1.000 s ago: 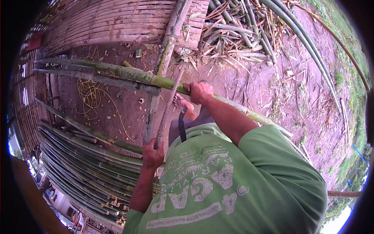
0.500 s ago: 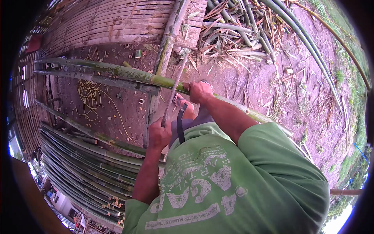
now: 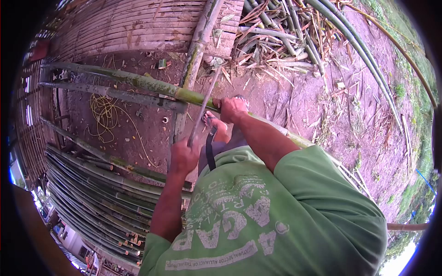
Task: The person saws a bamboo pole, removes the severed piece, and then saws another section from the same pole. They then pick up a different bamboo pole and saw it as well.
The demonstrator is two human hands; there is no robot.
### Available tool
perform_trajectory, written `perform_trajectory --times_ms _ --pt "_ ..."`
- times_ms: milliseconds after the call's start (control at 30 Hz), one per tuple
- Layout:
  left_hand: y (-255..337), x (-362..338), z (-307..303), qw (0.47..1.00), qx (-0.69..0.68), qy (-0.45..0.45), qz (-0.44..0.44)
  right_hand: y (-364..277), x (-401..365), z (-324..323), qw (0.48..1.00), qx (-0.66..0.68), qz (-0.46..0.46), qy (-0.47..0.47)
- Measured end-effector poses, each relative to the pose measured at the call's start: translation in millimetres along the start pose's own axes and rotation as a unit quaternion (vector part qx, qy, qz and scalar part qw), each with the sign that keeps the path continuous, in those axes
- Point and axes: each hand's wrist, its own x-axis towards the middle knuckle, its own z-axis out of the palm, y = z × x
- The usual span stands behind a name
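My left hand [image 3: 185, 155] is closed around the lower end of a long, narrow blade [image 3: 209, 94], seen nearly edge-on. Its far end points up and away, and it crosses the green bamboo pole [image 3: 191, 95]. I cannot make out whether it is a machete or a saw. Just right of the blade, my right hand [image 3: 233, 109] grips the same pole from above, fingers wrapped over it. The pole runs from the left wall to the right past my body, crossing a thick upright-looking bamboo post [image 3: 195, 55]. My sandalled foot [image 3: 216, 124] shows below it.
Stacked bamboo poles [image 3: 101, 198] lie at lower left. A tangled yellow rope [image 3: 103, 117] rests on the dirt. Bamboo offcuts [image 3: 285, 41] are heaped at the top, beside a slatted bamboo platform [image 3: 138, 27]. Long poles [image 3: 368, 55] bend along the right.
My left hand has shifted slightly up and left, tilting the blade a little. My right hand stays on the pole. The view has shifted slightly.
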Motion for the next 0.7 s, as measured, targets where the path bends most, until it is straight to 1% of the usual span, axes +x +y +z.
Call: perform_trajectory --times_ms 33,100,133,200,233,300,367,400,467,533,600,633,700 --pt "1 -23 -16 1.000 0.002 0.000 -0.017 0 6 -5 1.000 -0.001 0.004 0.012" --pt "-2 -84 -46 0.998 0.005 -0.015 -0.059 -1 5 4 1.000 0.024 0.005 0.000" --pt "-2 -91 -51 0.998 -0.002 -0.012 -0.065 1 9 5 1.000 0.027 0.003 0.010" --pt "-2 -75 -47 0.997 -0.025 -0.018 -0.075 6 17 7 1.000 0.020 -0.007 0.009" --pt "-2 -60 -42 0.996 -0.038 -0.021 -0.078 7 17 7 1.000 0.024 0.005 0.019" --pt "-8 14 0 1.000 -0.004 0.009 0.023 0 10 7 0.998 0.034 0.024 0.037" --pt "3 38 7 0.999 -0.033 0.010 0.034 1 8 -12 0.999 0.039 0.008 0.019" --pt "6 37 8 0.998 -0.044 0.006 0.035 1 4 -15 0.999 0.044 0.000 0.004" --pt "3 -20 -19 1.000 -0.004 0.012 0.005 2 8 -25 0.999 0.040 -0.008 0.018" --pt "-1 -74 -49 0.999 0.011 -0.019 -0.046 -1 3 -7 0.999 0.037 0.000 -0.001" --pt "2 -82 -53 0.999 0.006 -0.009 -0.046 1 13 -8 1.000 0.005 0.020 -0.005" --pt "3 -81 -52 0.999 0.001 -0.003 -0.046 3 16 -10 1.000 0.017 0.015 0.004" --pt "-5 -58 -56 0.998 -0.012 -0.017 -0.063 8 19 -13 0.999 0.040 0.004 0.022"
